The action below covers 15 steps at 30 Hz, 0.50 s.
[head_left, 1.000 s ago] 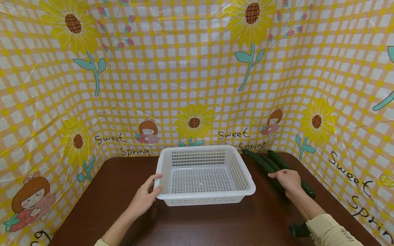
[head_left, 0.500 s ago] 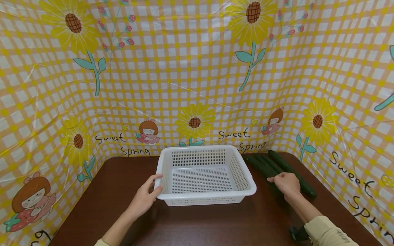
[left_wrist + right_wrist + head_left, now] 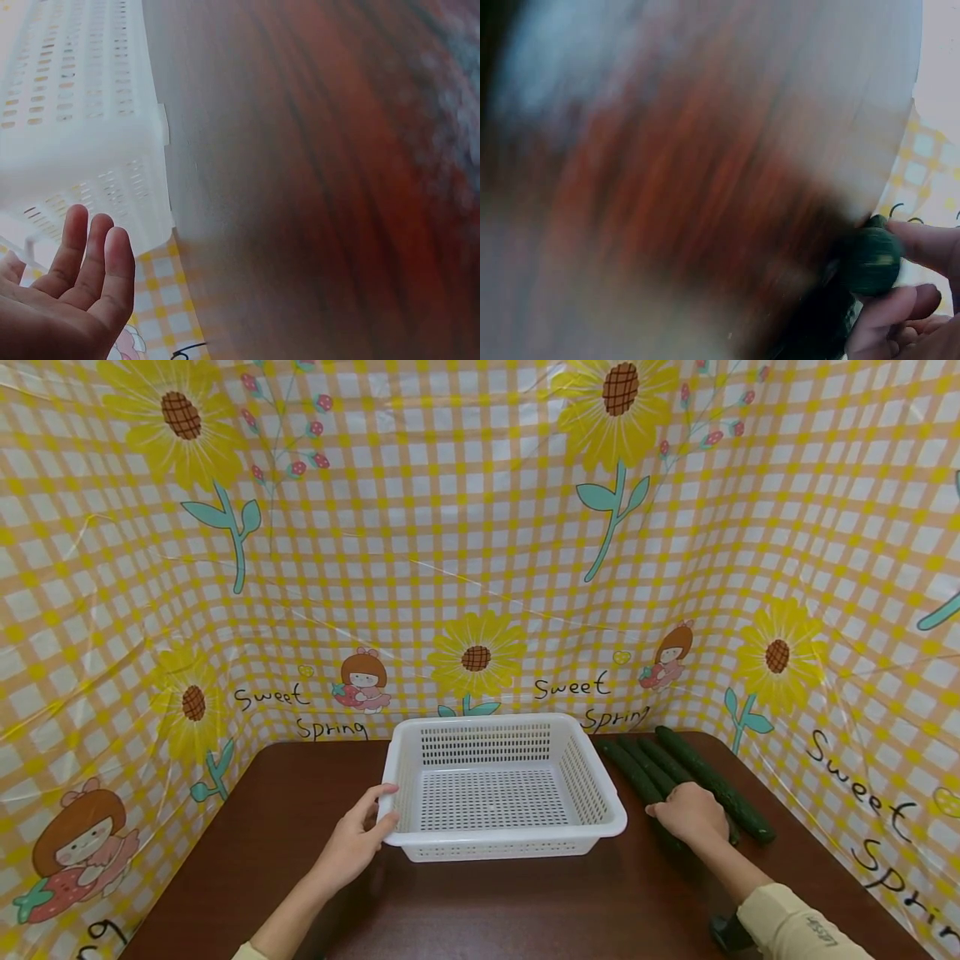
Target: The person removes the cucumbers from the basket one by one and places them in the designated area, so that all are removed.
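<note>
A white perforated plastic basket (image 3: 510, 833) rests on the dark brown table in the head view. My left hand (image 3: 356, 839) grips its left rim, with fingertips over the edge; the left wrist view shows several fingers (image 3: 118, 259) beside the basket's wall (image 3: 82, 150). To the right of the basket, several dark green cucumbers (image 3: 716, 785) lie side by side, slanting away toward the back. My right hand (image 3: 690, 814) is over their near part and covers some of them. In the right wrist view, its thumb and fingers (image 3: 889, 311) hold one cucumber (image 3: 871, 262) near its rounded end.
The brown tabletop (image 3: 487, 910) ends at a hanging checked cloth (image 3: 480, 568) with sunflower prints, which walls in the back and both sides. A small dark object (image 3: 729, 935) lies near the right sleeve (image 3: 795, 927).
My right hand has shifted slightly left and toward me, and the left cucumbers have shifted with it, so more of the row shows. My left hand and the basket stay put.
</note>
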Each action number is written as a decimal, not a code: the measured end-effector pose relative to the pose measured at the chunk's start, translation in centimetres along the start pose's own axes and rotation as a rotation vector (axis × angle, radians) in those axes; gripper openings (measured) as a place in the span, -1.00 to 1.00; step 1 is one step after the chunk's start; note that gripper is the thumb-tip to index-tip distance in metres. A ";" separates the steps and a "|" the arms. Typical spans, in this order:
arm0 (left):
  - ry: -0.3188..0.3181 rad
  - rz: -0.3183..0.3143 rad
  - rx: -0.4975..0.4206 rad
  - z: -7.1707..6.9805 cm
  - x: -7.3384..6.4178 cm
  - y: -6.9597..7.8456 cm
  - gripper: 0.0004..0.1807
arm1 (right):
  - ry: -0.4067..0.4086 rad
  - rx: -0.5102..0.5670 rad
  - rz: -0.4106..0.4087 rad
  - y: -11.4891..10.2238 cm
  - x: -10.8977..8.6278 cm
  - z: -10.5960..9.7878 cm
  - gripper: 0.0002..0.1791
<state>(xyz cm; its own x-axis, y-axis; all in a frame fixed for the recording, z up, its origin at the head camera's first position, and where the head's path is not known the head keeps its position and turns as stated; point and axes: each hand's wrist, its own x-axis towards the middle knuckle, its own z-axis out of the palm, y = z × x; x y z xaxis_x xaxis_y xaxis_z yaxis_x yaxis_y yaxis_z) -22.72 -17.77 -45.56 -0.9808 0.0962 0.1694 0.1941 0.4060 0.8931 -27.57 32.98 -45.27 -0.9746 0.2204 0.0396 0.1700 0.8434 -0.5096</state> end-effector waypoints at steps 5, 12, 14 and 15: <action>0.000 -0.002 -0.001 0.0 -0.1 -0.1 -0.53 | -0.011 -0.028 -0.014 0.2 0.1 -0.1 -0.42; -0.006 0.002 0.013 0.1 -0.3 -0.2 -0.53 | -0.015 -0.052 -0.051 0.5 0.2 0.1 -0.51; -0.006 0.003 0.021 0.1 -0.4 -0.1 -0.53 | -0.021 -0.063 -0.066 0.5 0.3 0.0 -0.60; -0.003 0.004 0.033 0.0 -0.4 -0.1 -0.53 | -0.023 -0.071 -0.076 0.5 0.3 -0.1 -0.66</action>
